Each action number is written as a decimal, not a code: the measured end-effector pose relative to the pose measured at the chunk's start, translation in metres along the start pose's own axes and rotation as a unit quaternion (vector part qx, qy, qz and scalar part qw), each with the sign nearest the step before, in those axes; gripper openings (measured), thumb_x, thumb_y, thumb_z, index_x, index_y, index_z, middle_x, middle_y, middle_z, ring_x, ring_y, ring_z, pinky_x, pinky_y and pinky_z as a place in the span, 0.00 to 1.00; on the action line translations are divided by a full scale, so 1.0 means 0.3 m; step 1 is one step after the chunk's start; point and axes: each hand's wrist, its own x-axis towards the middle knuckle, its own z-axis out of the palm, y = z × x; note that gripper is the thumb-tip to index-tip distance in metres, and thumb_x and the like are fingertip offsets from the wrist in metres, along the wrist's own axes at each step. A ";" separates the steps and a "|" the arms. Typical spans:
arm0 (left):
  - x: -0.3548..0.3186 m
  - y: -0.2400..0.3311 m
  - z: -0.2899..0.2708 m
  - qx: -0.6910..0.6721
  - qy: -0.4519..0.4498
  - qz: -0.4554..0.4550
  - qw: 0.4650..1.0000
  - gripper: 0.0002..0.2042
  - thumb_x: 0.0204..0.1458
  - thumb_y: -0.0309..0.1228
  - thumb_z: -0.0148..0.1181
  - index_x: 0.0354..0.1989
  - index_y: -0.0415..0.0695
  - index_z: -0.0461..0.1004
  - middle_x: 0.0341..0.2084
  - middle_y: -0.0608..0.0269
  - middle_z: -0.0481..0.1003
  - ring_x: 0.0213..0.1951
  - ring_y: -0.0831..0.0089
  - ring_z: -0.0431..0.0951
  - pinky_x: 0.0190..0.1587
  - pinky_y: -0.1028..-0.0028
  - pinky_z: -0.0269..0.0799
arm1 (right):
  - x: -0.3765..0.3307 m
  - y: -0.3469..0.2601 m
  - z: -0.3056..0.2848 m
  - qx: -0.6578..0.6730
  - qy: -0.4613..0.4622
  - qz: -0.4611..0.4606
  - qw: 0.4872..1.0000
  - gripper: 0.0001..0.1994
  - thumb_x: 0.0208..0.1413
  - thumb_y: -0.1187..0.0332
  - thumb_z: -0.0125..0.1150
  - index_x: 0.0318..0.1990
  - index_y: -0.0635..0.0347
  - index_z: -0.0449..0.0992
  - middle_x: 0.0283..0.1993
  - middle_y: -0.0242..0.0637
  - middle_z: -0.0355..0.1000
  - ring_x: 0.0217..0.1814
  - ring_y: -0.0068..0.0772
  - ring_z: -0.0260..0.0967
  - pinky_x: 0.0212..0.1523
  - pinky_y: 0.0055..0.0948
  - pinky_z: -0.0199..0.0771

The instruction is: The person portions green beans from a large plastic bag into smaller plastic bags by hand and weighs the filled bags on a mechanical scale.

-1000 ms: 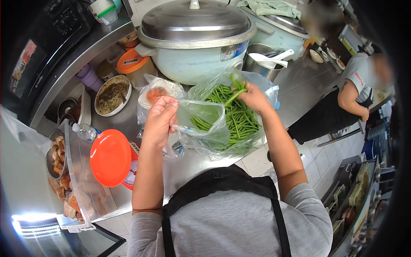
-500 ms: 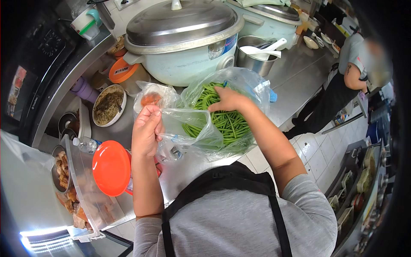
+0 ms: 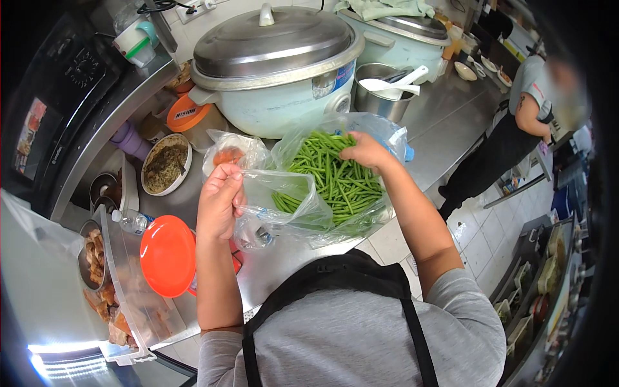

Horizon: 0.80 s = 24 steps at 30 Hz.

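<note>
Long green beans (image 3: 329, 184) fill a clear plastic bag (image 3: 303, 229) lying spread on the steel counter in front of me. My left hand (image 3: 221, 200) pinches the bag's edge between thumb and fingers, pulling its near-left side out taut. At the back right of the pile, my right hand (image 3: 367, 153) has its fingers curled in among the beans, and bean ends show around its fingertips. How many it grips is hidden. A smaller clear bag with something orange-red (image 3: 227, 155) in it sits just beyond my left hand.
Behind the bag stands a big pale-green rice cooker (image 3: 277, 103), beside a steel pot (image 3: 387, 106) with white ladles. At left are a bowl of dark food (image 3: 166, 164), a red lid (image 3: 167, 256), a plastic bottle (image 3: 132, 220) and a meat tub (image 3: 138, 297). A co-worker (image 3: 516, 129) stands at right.
My right hand has shifted rightward and a little back over the beans, and its spread fingers have curled in. The left hand keeps its pinch on the bag's edge.
</note>
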 end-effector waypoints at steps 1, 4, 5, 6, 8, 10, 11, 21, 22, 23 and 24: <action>0.001 -0.001 0.002 0.001 0.000 -0.005 1.000 0.04 0.49 0.30 0.49 0.29 0.45 0.62 0.09 0.74 0.57 0.10 0.86 0.54 0.12 0.86 0.49 | -0.013 -0.002 -0.004 0.012 0.005 -0.027 1.000 0.20 0.36 0.75 0.56 0.42 0.65 0.67 0.33 0.38 0.69 0.34 0.30 0.67 0.38 0.24 0.65; 0.007 0.007 0.022 0.014 0.006 -0.013 1.000 0.05 0.49 0.30 0.50 0.29 0.44 0.62 0.09 0.74 0.57 0.10 0.86 0.54 0.12 0.86 0.50 | -0.050 -0.017 0.012 0.091 0.011 -0.092 0.992 0.19 0.39 0.75 0.54 0.43 0.63 0.65 0.32 0.35 0.69 0.32 0.27 0.67 0.36 0.24 0.66; 0.012 0.010 0.030 0.013 0.009 -0.012 1.000 0.05 0.49 0.30 0.50 0.29 0.44 0.62 0.09 0.74 0.57 0.10 0.86 0.54 0.12 0.86 0.50 | -0.060 -0.025 0.017 0.161 0.014 -0.129 0.978 0.19 0.40 0.75 0.54 0.44 0.63 0.64 0.31 0.35 0.68 0.31 0.26 0.66 0.35 0.25 0.67; 0.019 0.015 0.038 0.028 0.006 -0.017 0.999 0.05 0.49 0.31 0.50 0.29 0.44 0.62 0.09 0.74 0.58 0.10 0.86 0.55 0.12 0.86 0.50 | -0.062 -0.028 0.018 0.159 0.011 -0.129 0.979 0.19 0.40 0.75 0.54 0.44 0.63 0.64 0.31 0.35 0.68 0.31 0.26 0.66 0.35 0.25 0.67; 0.033 0.018 0.056 0.042 0.006 -0.019 0.999 0.05 0.48 0.31 0.50 0.29 0.44 0.62 0.09 0.74 0.58 0.10 0.86 0.55 0.11 0.86 0.49 | -0.069 -0.035 0.014 0.247 0.006 -0.125 0.961 0.18 0.42 0.75 0.54 0.45 0.61 0.63 0.26 0.33 0.67 0.28 0.26 0.66 0.33 0.27 0.67; 0.051 0.014 0.071 0.063 0.004 -0.016 0.998 0.06 0.48 0.32 0.51 0.29 0.45 0.63 0.09 0.74 0.59 0.09 0.86 0.56 0.11 0.85 0.49 | -0.077 -0.052 0.015 0.290 -0.010 -0.113 0.950 0.17 0.43 0.74 0.54 0.43 0.61 0.64 0.25 0.33 0.66 0.27 0.26 0.65 0.33 0.27 0.67; 0.060 0.015 0.080 0.063 0.005 -0.014 0.998 0.06 0.48 0.32 0.51 0.29 0.45 0.63 0.09 0.74 0.59 0.09 0.86 0.56 0.11 0.85 0.49 | -0.081 -0.065 0.016 0.333 -0.022 -0.100 0.937 0.15 0.44 0.74 0.54 0.42 0.61 0.64 0.23 0.33 0.65 0.26 0.27 0.65 0.32 0.27 0.67; 0.191 0.028 0.174 0.149 0.011 -0.032 0.988 0.08 0.45 0.32 0.53 0.25 0.42 0.65 0.09 0.74 0.59 0.08 0.85 0.53 0.10 0.83 0.48 | -0.242 -0.476 0.035 0.547 -0.014 -0.244 0.801 0.09 0.47 0.72 0.51 0.37 0.59 0.63 0.23 0.35 0.66 0.26 0.28 0.66 0.33 0.31 0.67; 0.200 0.025 0.179 0.146 0.011 -0.030 0.989 0.07 0.45 0.32 0.53 0.25 0.42 0.65 0.09 0.74 0.59 0.09 0.86 0.53 0.09 0.83 0.48 | -0.256 -0.480 0.080 0.488 0.049 -0.258 0.832 0.09 0.47 0.72 0.51 0.37 0.60 0.63 0.24 0.35 0.66 0.28 0.27 0.66 0.34 0.30 0.67; 0.205 0.022 0.186 0.142 0.010 -0.029 0.989 0.07 0.45 0.32 0.53 0.26 0.41 0.65 0.09 0.73 0.59 0.09 0.86 0.53 0.09 0.83 0.48 | -0.268 -0.476 0.125 0.426 0.112 -0.268 0.857 0.09 0.47 0.72 0.52 0.37 0.60 0.63 0.25 0.35 0.66 0.29 0.26 0.65 0.35 0.29 0.67; 0.205 0.025 0.190 0.142 0.006 -0.028 0.989 0.07 0.45 0.32 0.53 0.26 0.41 0.65 0.09 0.73 0.59 0.09 0.86 0.53 0.09 0.83 0.48 | -0.266 -0.454 0.172 0.332 0.172 -0.331 0.867 0.10 0.46 0.72 0.52 0.37 0.60 0.63 0.26 0.35 0.66 0.30 0.25 0.65 0.36 0.28 0.66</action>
